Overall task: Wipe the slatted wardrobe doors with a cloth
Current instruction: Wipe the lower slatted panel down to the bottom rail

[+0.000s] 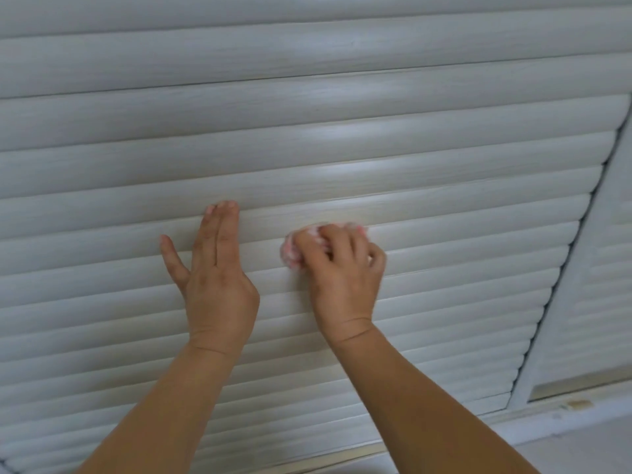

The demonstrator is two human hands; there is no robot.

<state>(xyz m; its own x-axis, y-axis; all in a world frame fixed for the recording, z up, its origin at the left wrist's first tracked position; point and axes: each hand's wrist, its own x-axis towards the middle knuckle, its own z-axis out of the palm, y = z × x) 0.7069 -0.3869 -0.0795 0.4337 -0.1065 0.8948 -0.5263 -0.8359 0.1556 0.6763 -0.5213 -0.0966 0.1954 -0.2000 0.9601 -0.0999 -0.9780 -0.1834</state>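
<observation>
A white slatted wardrobe door (342, 148) fills the view, its horizontal slats running left to right. My right hand (345, 268) grips a bunched pink and white cloth (292, 249) and holds it against a slat at mid height. Most of the cloth is hidden under my curled fingers. My left hand (215, 271) lies flat on the slats to the left of the cloth, fingers straight and together, thumb spread out to the left.
The door's white frame (581, 268) runs diagonally down the right side. Beyond it is a second slatted door (612, 302). A pale floor strip (581, 446) shows at the bottom right, below the door's lower rail.
</observation>
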